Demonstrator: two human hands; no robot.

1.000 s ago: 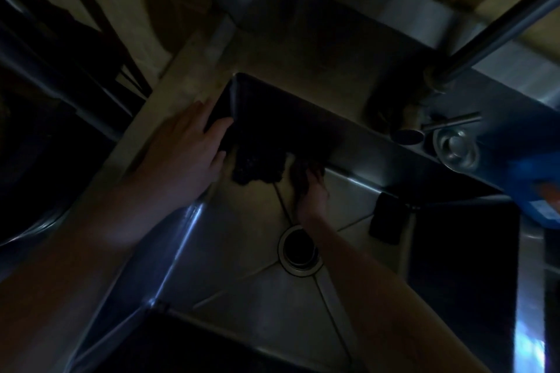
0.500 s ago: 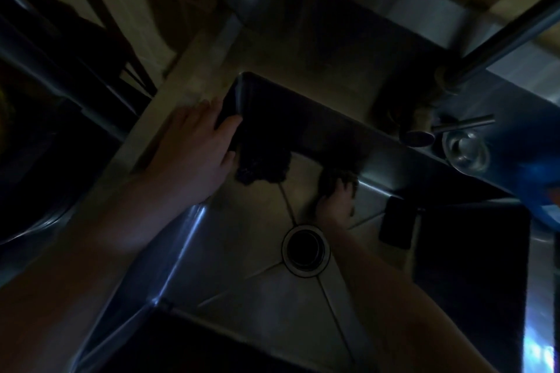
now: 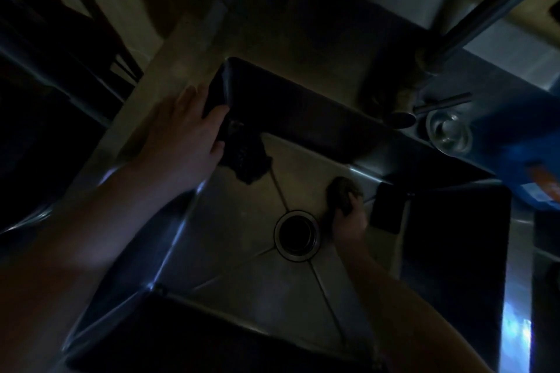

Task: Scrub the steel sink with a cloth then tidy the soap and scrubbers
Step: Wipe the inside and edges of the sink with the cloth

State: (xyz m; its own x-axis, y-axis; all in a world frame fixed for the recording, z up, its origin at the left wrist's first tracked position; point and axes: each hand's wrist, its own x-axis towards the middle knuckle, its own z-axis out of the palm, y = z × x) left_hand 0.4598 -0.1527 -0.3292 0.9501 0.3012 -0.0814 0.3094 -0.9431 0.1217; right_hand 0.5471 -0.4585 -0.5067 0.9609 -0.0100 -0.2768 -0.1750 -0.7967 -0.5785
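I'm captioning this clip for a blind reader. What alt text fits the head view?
In dim light, a person's right hand grips a dark wad on the floor of a steel sink beside the drain. The left hand rests on the sink's far-left corner, by a dark rag; a faucet stands top right.

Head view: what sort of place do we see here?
Probably a dim kitchen: a steel sink with a round drain, a tap at its rim, and the right hand gripping a dark scrubber.
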